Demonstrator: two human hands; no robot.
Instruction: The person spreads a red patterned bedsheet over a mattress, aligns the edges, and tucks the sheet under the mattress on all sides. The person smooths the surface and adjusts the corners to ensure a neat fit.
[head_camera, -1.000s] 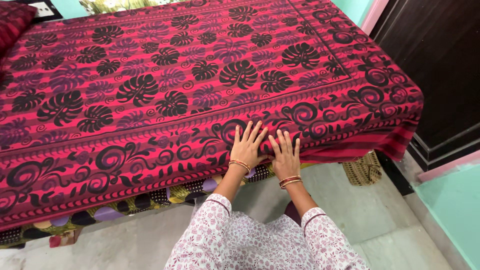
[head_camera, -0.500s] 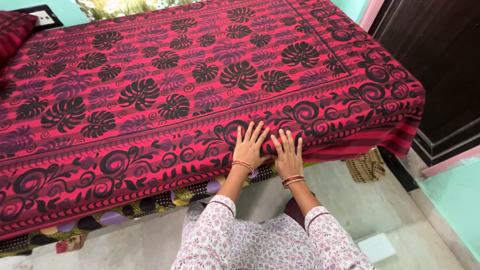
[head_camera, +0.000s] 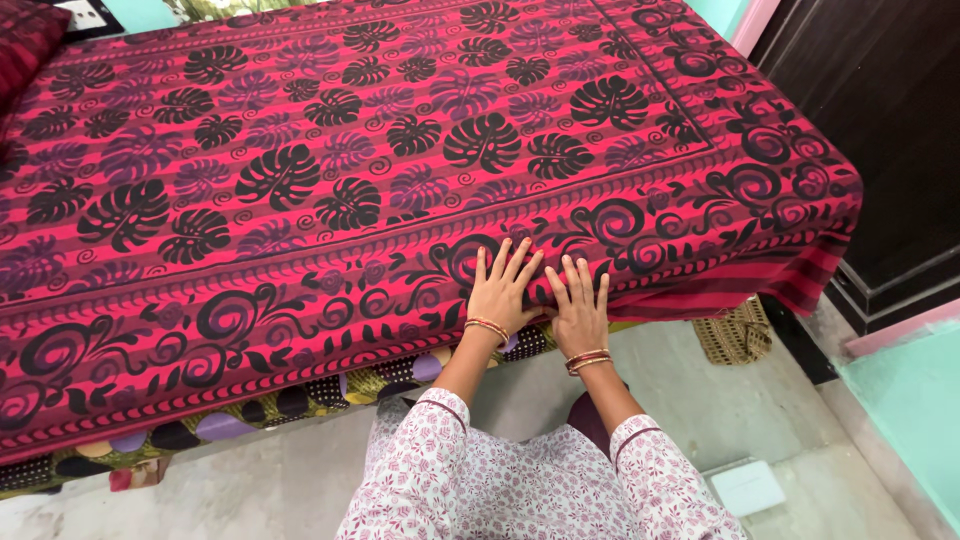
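Observation:
A red bedsheet (head_camera: 330, 170) with black and purple leaf prints and a swirl border covers the bed. My left hand (head_camera: 503, 285) lies flat on the sheet's hanging front edge, fingers spread. Close beside it on the right, my right hand (head_camera: 580, 308) presses flat on the same edge. Both wrists carry bangles, and neither hand grips anything. Under the sheet's edge shows a mattress cover (head_camera: 290, 400) with coloured dots.
A woven basket (head_camera: 735, 333) sits on the floor under the bed's right corner. A dark wooden door (head_camera: 880, 110) stands at the right. A white flat object (head_camera: 745, 487) lies on the grey floor near my right sleeve. A red pillow (head_camera: 25, 45) is at top left.
Both hands stay flat on the sheet's edge in nearly the same place. The view has shifted slightly, and the white object on the floor has come into sight.

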